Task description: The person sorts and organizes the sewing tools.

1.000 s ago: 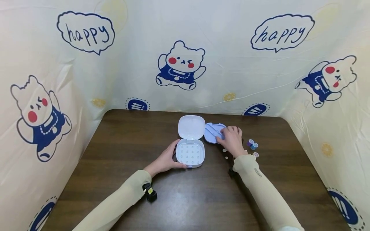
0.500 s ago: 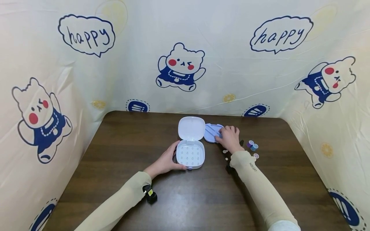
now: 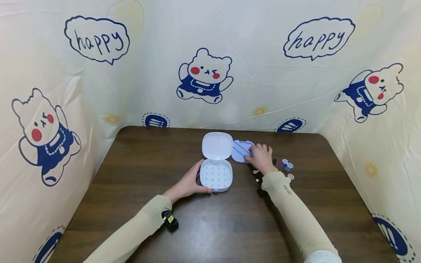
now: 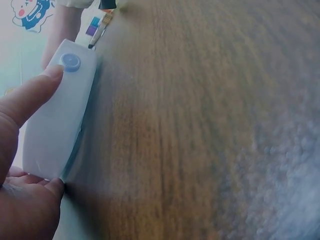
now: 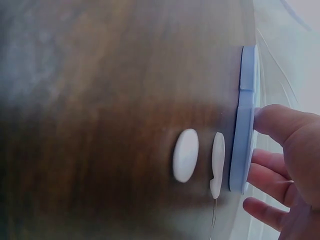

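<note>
My left hand [image 3: 189,180] grips the left side of a pale blue-white box [image 3: 231,176]. Its lid [image 3: 217,145] stands hinged up, and rows of small bumps show inside. In the left wrist view the thumb lies beside the round blue clasp [image 4: 70,62] on the box's front. My right hand [image 3: 263,159] rests its thumb and fingertips on a flat blue slotted tray [image 3: 237,156], just right of the lid. Seen from the right wrist, the fingers are spread over the tray [image 5: 244,120]; part of its top is hidden. Beside it lie a white oval piece [image 5: 185,155] and a white needle threader [image 5: 217,160].
Right of the right hand sit a purple thread spool [image 3: 284,163], a blue one [image 3: 288,167] and a pale round piece [image 3: 291,176]. A slim stick-like thing [image 4: 101,29] shows past the box. Printed cloth [image 3: 210,117] walls in the brown table [image 3: 210,226].
The right hand has shifted slightly left over the blue tray, then stayed nearly still. The left hand keeps its hold on the box, which has not moved.
</note>
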`<state>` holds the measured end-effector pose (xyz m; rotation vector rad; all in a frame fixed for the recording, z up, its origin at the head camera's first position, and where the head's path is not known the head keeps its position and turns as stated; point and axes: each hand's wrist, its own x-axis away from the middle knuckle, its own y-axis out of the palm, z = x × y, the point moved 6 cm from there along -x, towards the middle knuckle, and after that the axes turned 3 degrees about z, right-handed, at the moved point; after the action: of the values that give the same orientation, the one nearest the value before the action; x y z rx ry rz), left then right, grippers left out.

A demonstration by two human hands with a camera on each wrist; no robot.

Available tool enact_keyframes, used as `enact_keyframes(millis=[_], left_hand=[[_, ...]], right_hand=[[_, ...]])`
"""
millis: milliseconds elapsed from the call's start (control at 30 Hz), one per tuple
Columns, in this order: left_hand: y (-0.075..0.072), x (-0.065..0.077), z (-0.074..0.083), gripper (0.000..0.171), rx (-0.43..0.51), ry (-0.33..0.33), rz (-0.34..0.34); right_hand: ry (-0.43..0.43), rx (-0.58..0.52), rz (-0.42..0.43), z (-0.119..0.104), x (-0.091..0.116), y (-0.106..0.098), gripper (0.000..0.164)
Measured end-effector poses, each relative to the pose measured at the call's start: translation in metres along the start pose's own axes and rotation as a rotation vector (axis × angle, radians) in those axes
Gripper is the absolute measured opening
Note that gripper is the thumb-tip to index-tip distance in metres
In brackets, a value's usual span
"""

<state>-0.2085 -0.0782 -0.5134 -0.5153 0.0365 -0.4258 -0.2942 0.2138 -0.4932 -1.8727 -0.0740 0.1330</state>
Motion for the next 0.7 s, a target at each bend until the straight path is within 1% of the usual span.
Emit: enact_keyframes(millis=[267, 367, 600, 700], left_hand=[[0.0002, 0.0016, -0.0015, 0.132, -0.012, -0.033, -0.019], [0.0, 0.0021, -0.002, 0.133, -0.015, -0.039, -0.019], [-0.0008, 0.001, 0.0012, 0.126, -0.03, 0.004, -0.001], [-0.0012, 0.0007, 0.0017, 0.125, -0.033, 0.005, 0.003]], right_hand=[[0.012, -0.018, -0.01, 0.0015, -0.0005, -0.0006, 0.044], [0.003, -0.017, -0.011, 0.001, 0.0, -0.0003, 0.044], [0.003, -0.002, 0.002, 0.0022, 0.0008, 0.0008, 0.046], [0.006, 0.0, 0.004, 0.0019, 0.0013, -0.0007, 0.047]])
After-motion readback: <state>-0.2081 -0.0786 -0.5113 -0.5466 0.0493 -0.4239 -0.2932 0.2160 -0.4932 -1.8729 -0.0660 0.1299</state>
